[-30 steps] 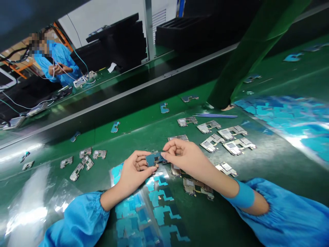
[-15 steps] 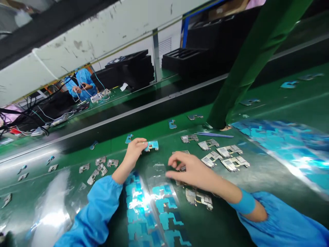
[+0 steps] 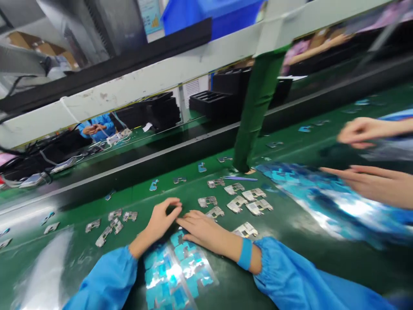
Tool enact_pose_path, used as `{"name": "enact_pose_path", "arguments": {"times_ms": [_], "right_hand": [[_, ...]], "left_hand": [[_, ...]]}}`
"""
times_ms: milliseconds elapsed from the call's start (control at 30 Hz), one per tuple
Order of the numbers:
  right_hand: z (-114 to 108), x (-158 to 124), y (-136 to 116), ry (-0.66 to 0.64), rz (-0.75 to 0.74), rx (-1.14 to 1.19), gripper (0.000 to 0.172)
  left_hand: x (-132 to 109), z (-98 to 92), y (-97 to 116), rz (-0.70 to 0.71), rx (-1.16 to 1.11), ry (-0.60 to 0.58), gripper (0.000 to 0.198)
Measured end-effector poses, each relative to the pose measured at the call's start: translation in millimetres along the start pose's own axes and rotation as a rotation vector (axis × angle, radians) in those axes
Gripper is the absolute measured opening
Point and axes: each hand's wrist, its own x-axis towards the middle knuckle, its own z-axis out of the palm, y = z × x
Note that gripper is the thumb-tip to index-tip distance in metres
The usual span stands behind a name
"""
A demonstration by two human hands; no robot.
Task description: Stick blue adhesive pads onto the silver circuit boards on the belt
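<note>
My left hand (image 3: 160, 221) is just past the far end of a clear sheet of blue die-cut film pieces (image 3: 192, 286). Its fingers curve forward with a gap to the thumb, and nothing shows in them. Over the sheet's far end lies my right hand (image 3: 206, 232), fingers stretched toward the left hand's thumb and partly covering the film. Its fingertips are close to the left hand; whether they touch the sheet I cannot tell. Beyond the hands, a small circuit board (image 3: 180, 180) rests on the green surface, near a blue-covered board (image 3: 154, 185).
Silver circuit boards (image 3: 237, 204) lie to the right, with tweezers (image 3: 240, 178) behind them. More boards (image 3: 116, 224) sit at left. A green-wrapped post (image 3: 254, 116) rises from the bench. At right, a co-worker's hands (image 3: 377, 183) are over a large blue film sheet (image 3: 290, 181).
My left hand has let go of the blue-covered board and drawn back to the film sheet. My right hand has moved left onto the sheet's far end. A co-worker's hands now show at right.
</note>
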Motion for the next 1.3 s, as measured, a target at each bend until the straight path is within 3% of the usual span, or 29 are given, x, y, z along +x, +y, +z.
{"name": "enact_pose_path", "arguments": {"times_ms": [100, 200, 333, 500, 733, 833, 933, 1033, 1133, 1233, 1300], "right_hand": [[-3, 4, -7, 0.034, -0.008, -0.060, 0.039], [-6, 9, -6, 0.059, 0.032, -0.121, 0.044], [-1, 10, 0, 0.107, 0.099, -0.158, 0.035], [-2, 4, -5, 0.198, 0.042, -0.127, 0.020], [-22, -5, -13, 0.358, -0.096, -0.034, 0.027], [-28, -5, -10, 0.426, -0.129, 0.081, 0.026], [-39, -3, 0, 0.582, -0.018, 0.248, 0.021], [-61, -4, 18, 0.798, 0.192, 0.452, 0.014], [-83, -7, 43, 0.992, 0.360, 0.688, 0.019], [-95, -12, 66, 1.130, 0.438, 0.908, 0.029], [-96, -14, 76, 1.173, 0.460, 1.021, 0.034]], "left_hand": [[-48, -3.7, -3, -0.008, 0.043, 0.033, 0.031], [-67, -2.6, -20, -0.022, 0.112, 0.118, 0.041], [-68, 6.2, -39, -0.037, 0.168, 0.154, 0.039], [-74, 7.1, -42, -0.042, 0.233, 0.208, 0.024], [-78, 2.6, -43, 0.131, 0.328, 0.232, 0.024], [-73, 6.8, -43, 0.225, 0.396, 0.148, 0.025], [-69, 11.5, -42, 0.237, 0.504, -0.011, 0.027], [-70, 7.7, -34, 0.214, 0.577, -0.077, 0.026], [-66, -3.9, -10, 0.213, 0.579, -0.130, 0.025], [-42, -6.2, 21, 0.234, 0.498, -0.194, 0.024], [-14, 4.6, 34, 0.238, 0.391, -0.206, 0.023]]}}
